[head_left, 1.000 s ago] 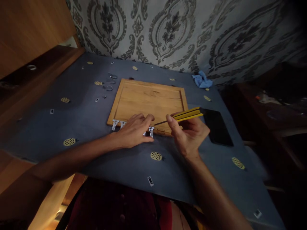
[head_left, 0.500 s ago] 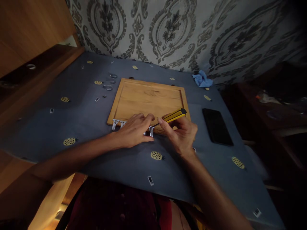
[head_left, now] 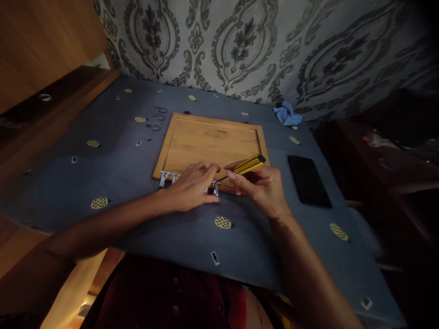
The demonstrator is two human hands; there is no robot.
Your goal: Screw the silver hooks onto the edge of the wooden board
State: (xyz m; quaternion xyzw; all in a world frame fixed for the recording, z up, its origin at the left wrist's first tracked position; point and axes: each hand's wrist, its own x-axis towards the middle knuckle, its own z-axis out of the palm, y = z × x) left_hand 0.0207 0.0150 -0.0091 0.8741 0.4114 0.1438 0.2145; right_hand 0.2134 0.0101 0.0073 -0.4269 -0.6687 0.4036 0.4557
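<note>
A small, rectangular, black-and-white printed label [head_left: 214,258] is showing blocky letters near the front edge of the grey-blue, pineapple-patterned tablecloth [head_left: 154,240], but blur is keeping the word from being read. Similar smaller rectangular labels [head_left: 366,303] are dotting the cloth elsewhere, their marks appearing too tiny and blurred to decipher.

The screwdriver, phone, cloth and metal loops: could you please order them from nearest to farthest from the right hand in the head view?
1. Screwdriver: in the right hand.
2. Phone: to the hand's right.
3. Cloth: farther back, slightly right.
4. Metal loops: far left, beyond the board.
</note>
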